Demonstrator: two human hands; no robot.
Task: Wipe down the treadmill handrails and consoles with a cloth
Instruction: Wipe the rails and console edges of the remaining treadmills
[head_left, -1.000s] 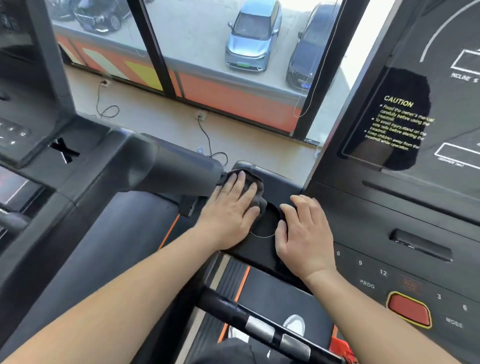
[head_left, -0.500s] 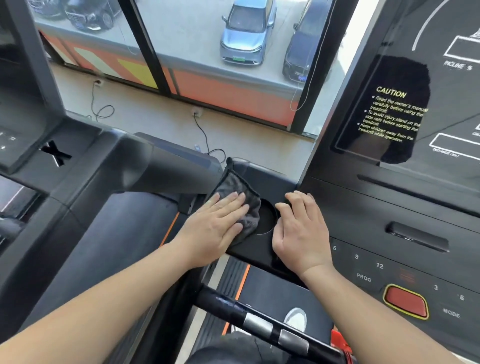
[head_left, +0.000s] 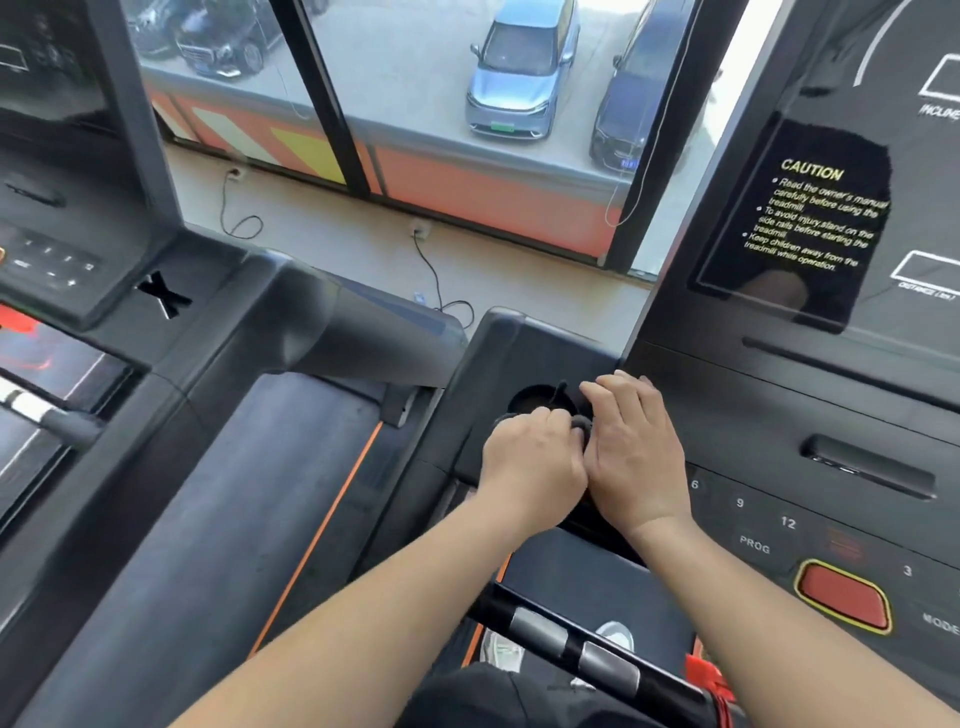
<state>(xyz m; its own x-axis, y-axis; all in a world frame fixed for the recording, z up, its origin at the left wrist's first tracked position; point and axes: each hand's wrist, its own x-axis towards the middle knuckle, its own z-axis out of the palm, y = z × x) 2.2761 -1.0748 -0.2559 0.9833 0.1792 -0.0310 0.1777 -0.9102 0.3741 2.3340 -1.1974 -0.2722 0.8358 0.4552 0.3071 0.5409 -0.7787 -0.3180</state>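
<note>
Cloth (head_left: 581, 427) now bunched — hands (head_left: 535, 457) together.

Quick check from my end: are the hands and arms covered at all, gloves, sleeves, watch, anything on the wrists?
No. The left hand and right hand are bare, with no gloves or rings visible. Both forearms are uncovered all the way to the frame's lower edge, so no sleeves show. Neither wrist carries a watch, band or strap. Fingernails look short and unpainted where visible.

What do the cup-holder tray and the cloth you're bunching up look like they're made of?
Cup-holder tray: likely moulded black plastic, matte with a faint sheen on rounded edges. Cloth: dark grey and soft-looking, possibly microfibre; mostly hidden in the left hand.
</note>
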